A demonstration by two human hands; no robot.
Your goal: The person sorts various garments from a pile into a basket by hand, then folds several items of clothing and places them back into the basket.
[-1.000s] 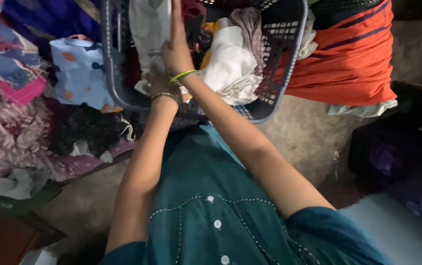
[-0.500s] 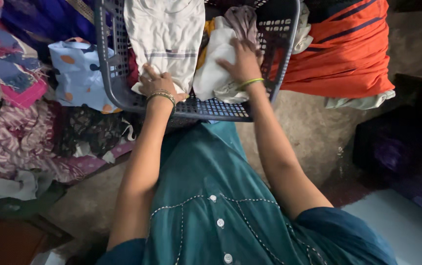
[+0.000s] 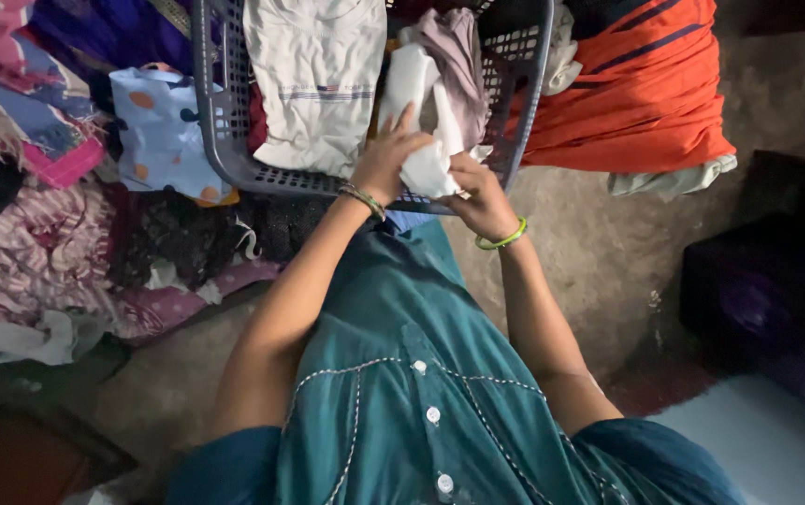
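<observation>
Now both hands meet over the near edge of the basket (image 3: 224, 140), a grey plastic one with latticed walls. The left hand (image 3: 385, 161) is closed around a white cloth (image 3: 418, 122), fingers wrapped over its upper part, and the right hand (image 3: 477, 192) pinches the same cloth from below, just at the basket's near rim. The cloth is bunched and hangs partly inside the basket, at its near right corner, with its lower end lifted clear of the rim between the two hands.

Judging by how things lie, the work looks only partly done. One pale shirt (image 3: 313, 79) with a thin chest stripe lies spread flat along the basket's left side, which suggests it is already dealt with. A mauve cloth (image 3: 458, 61) stands crumpled against the right wall, touching the white one, and darker pieces show at the far edge, so several items seem left inside.

Outside the basket, an orange cloth (image 3: 636, 93) with dark stripes lies heaped beside its right wall. A light blue spotted bag (image 3: 159, 126) rests against the left wall, and pink and patterned fabrics (image 3: 28, 262) are piled further left on the floor. None of these are touched by either hand.
</observation>
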